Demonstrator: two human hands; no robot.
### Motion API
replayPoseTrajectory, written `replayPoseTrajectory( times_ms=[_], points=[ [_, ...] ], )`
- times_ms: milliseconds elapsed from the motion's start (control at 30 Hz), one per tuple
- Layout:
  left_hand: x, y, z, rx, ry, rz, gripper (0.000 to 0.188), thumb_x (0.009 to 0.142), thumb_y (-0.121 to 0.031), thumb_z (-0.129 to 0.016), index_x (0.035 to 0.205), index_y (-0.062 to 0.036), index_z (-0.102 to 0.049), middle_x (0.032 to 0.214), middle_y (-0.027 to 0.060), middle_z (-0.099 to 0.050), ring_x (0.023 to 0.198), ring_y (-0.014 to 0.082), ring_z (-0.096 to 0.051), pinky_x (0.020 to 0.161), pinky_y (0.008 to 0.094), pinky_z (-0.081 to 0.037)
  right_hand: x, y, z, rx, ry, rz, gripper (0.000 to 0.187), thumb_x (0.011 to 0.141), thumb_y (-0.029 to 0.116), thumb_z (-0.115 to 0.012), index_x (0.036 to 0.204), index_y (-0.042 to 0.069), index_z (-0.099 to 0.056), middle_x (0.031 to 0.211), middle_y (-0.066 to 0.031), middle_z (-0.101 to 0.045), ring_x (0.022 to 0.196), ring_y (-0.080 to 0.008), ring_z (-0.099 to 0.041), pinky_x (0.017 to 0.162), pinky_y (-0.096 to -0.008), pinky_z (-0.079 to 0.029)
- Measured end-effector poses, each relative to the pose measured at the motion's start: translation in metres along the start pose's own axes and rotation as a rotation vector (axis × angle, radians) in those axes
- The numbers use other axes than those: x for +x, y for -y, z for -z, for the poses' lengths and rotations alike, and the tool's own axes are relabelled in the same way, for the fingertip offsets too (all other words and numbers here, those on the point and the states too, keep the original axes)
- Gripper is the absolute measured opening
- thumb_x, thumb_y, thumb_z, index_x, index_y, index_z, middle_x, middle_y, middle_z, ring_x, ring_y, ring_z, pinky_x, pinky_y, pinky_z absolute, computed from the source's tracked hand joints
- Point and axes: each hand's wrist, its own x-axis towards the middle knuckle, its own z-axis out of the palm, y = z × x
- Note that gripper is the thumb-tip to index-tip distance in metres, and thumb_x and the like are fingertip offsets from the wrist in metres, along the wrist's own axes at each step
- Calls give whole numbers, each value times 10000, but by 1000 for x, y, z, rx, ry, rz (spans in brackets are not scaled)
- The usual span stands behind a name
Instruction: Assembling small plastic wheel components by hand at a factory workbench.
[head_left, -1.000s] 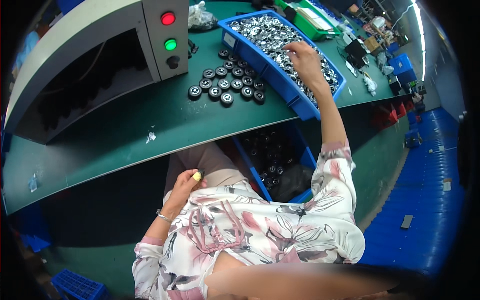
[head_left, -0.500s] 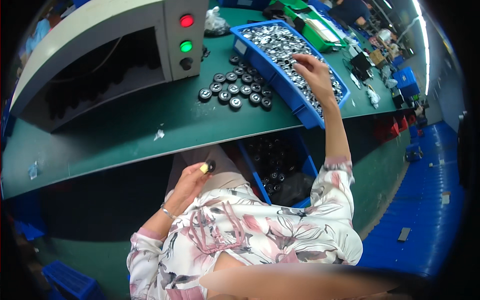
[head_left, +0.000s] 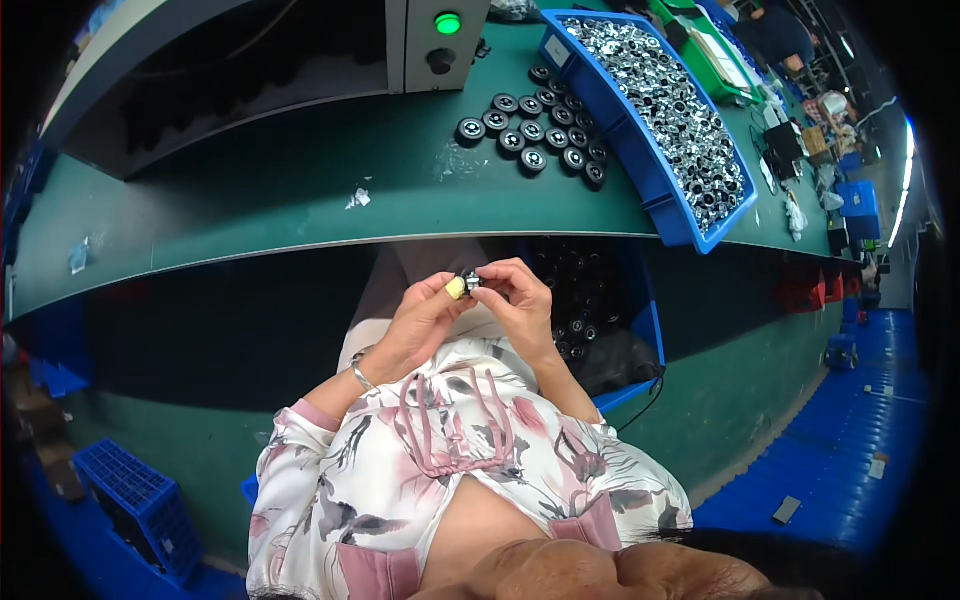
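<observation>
Over my lap, both hands meet in a pinch. In my left hand (head_left: 415, 325) is a small black round wheel-like part, mostly covered by the fingers; a yellow wrap (head_left: 456, 288) sits at the thumb tip. My right hand (head_left: 523, 308) is closed on a small shiny metal piece (head_left: 474, 283), held against the black part. Whether the two are joined cannot be made out. On the green table (head_left: 400, 195) ahead lie several black wheels (head_left: 533, 160) with silvery centres. To their right stands a long blue bin (head_left: 640, 165) full of shiny metal pieces (head_left: 690, 130).
At the left a grey arched machine (head_left: 425, 70) with a lit green lamp (head_left: 447, 23) stands on the table. Below the table's edge, right of my lap, a blue crate (head_left: 655, 345) holds black wheels (head_left: 575, 325). A blue basket (head_left: 130, 480) is at lower left.
My right hand has come from above the bin of metal pieces down to my left hand, carrying a shiny piece. The view has tilted down; my left hand keeps the black part.
</observation>
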Motion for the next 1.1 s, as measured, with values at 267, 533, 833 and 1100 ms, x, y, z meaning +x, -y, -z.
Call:
replayPoseTrajectory(
  times_ms=[267,533,833,1100],
  points=[
    [8,10,11,73,-104,-95,153,979,-192,-615,1016,-45,-599,954,23,-645,885,92,-605,834,254,-504,-1,15,-12,-403,-36,256,298,733,-61,-746,1013,-18,-653,956,-113,-626,761,-183,-656,674,-274,-537],
    [8,2,11,100,-172,-106,156,901,-74,-697,1013,-35,-596,951,14,-626,876,72,-587,818,221,-477,1,7,-21,-334,-6,141,340,744,-61,-721,1063,-20,-609,999,-114,-600,816,-209,-649,713,-315,-557],
    [1,-7,15,295,-67,-173,168,897,-62,-696,1039,-20,-616,988,20,-641,890,58,-581,813,210,-472,6,-2,-3,150,200,-150,317,855,-86,-640,1168,-65,-592,1157,-81,-524,1032,-156,-593,904,-275,-510],
    [-2,-4,14,680,-147,-500,103,895,-19,-680,990,16,-659,929,26,-618,850,68,-600,755,221,-504,9,-4,-16,97,152,-44,206,867,-74,-641,1064,-61,-581,1103,-82,-551,991,-139,-609,882,-268,-520]
  ],
)
